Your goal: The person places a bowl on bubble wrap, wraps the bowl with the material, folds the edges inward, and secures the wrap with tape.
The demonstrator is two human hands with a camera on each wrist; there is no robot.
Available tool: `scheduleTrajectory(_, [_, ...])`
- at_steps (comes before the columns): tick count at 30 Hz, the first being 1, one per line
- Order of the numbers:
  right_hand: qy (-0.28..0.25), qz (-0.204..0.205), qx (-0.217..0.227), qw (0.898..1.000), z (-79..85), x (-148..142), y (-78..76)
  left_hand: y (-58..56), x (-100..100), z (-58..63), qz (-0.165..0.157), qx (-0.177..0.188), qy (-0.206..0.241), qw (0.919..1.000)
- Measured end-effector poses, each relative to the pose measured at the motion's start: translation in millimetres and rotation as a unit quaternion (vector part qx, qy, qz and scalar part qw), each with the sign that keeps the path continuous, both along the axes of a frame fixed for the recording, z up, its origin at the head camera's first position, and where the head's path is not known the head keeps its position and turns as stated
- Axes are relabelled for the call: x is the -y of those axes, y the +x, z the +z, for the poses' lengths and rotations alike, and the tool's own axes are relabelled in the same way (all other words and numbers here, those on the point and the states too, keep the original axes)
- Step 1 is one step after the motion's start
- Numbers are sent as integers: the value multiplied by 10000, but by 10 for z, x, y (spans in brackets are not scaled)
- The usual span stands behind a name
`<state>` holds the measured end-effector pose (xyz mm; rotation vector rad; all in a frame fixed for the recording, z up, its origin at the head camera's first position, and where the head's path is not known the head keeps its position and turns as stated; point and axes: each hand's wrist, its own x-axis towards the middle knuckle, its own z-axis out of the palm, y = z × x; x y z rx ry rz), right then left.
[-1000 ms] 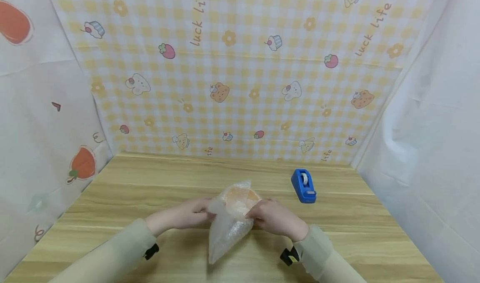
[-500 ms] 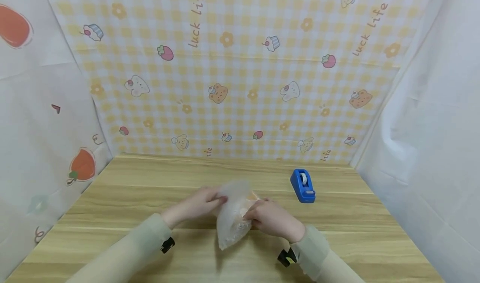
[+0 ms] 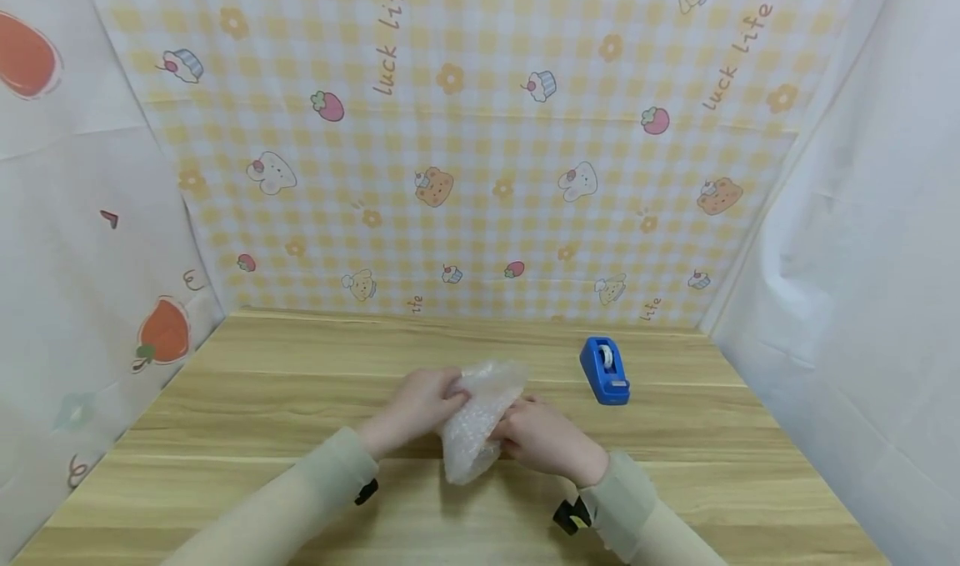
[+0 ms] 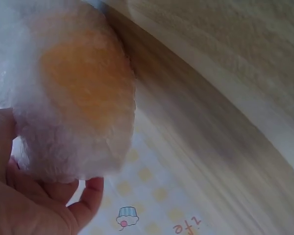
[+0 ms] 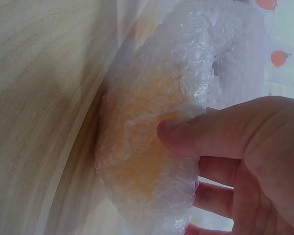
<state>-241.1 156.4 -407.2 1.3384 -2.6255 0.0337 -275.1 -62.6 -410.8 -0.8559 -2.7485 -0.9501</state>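
A person's left hand (image 3: 420,408) and right hand (image 3: 551,439) held a bundle of clear bubble wrap (image 3: 476,428) between them, low over the near middle of a wood-grain worktop (image 3: 300,362); whether its underside touched the boards could not be told. The left grip was closed on one edge of the pebbled plastic, thumb to one side and fingers curled under; the right grip was closed too, its thumb laid flat across the blistered face and its fingers tucked behind. Through the cloudy film showed an orange object (image 4: 85,73), its outline softened by the layers; the wrap tapered to a blunt, crumpled tip toward the wearer and flared loosely at the far end.

Beyond the right hand, well apart from the bundle, stood a glossy blue plastic tape dispenser (image 3: 604,374), wedge-shaped, with a pale roll of tape (image 3: 607,356) in its well; pale fabric sleeves (image 3: 285,495) covered both forearms; behind hung a yellow-and-white gingham cloth (image 3: 480,145) printed with cupcakes, strawberries and bears.
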Motion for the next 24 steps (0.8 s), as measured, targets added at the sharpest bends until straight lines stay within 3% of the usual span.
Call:
scheduleTrajectory(5, [30, -26, -71, 10000, -11, -3, 2, 24, -44, 19, 173, -257, -208, 9993])
scheduleTrajectory(13, [-86, -53, 114, 9999, 4, -9, 23, 36, -69, 30, 316, -339, -695, 9965])
scheduleTrajectory(19, [-203, 47, -63, 9998, -1, -22, 31, 31, -95, 72, 432, -542, -1434, 9872])
scheduleTrajectory(24, [-385, 30, -217, 9990, -6, -34, 39, 16, -125, 114, 550, -382, -1885, 9798])
